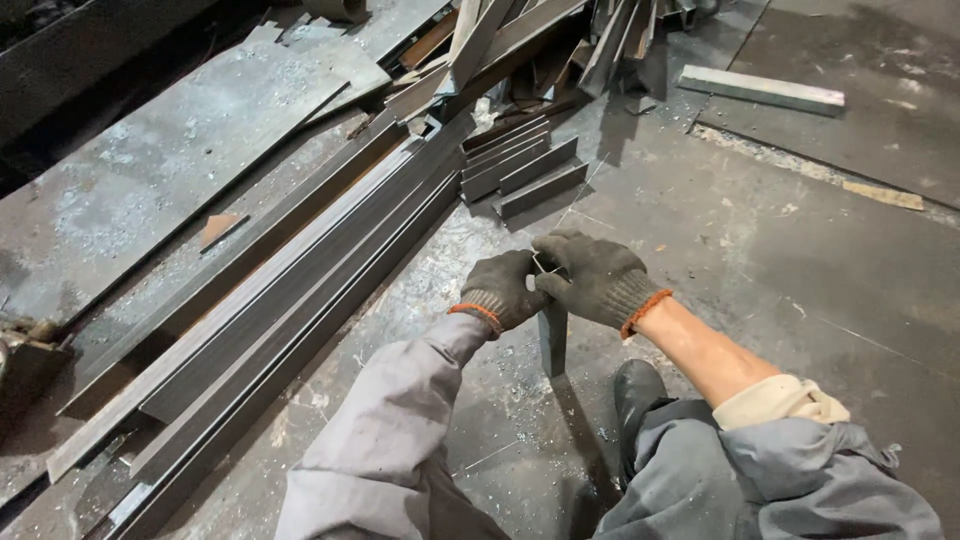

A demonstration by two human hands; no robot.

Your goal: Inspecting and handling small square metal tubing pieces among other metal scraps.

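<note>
Gritty steel floor (760, 240) spreads beneath my grip, grey, scuffed and flecked with pale chips and dust. My left hand (500, 288) and right hand (592, 278) meet at its middle, both in dark knitted gloves with orange cuffs. Between them stands a short steel bar (552, 340), upright, dull grey and flat-sided, its foot on the floor just below my knuckles. My left fingers are curled shut around its top; my right hand closes over the same end from the other side, and a thin bright edge (543, 264) shows between my fingertips. What that edge is, I cannot tell. Beyond my left hand long angle irons (300, 290) lie side by side, smooth and straight. Ahead of my grip sit short cut angles (525, 165), stacked edge to edge. Far beyond my right hand rests a pale bar (760, 90).
</note>
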